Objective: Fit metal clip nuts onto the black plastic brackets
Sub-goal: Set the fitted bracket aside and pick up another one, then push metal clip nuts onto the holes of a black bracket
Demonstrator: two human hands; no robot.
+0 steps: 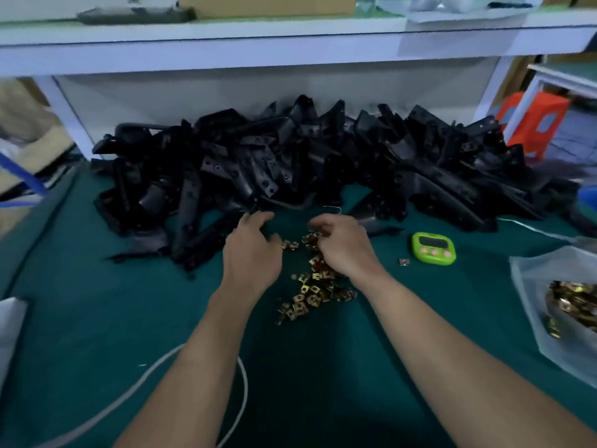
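Observation:
A big heap of black plastic brackets (310,166) lies across the back of the green table. In front of it several brass-coloured clip nuts (315,291) are scattered in a small pile. My right hand (342,245) hovers over the top of that pile, fingers curled down and pinching clip nuts (311,238). My left hand (250,250) reaches toward the front edge of the bracket heap, fingers loosely spread; it holds nothing that I can see. A single clip nut (289,244) lies between the two hands.
A green timer (434,248) sits right of the hands, with a stray nut (403,261) beside it. A clear bag of clip nuts (571,305) lies at the right edge. A white cable (155,370) loops under my left forearm. A white shelf (258,50) overhangs the heap.

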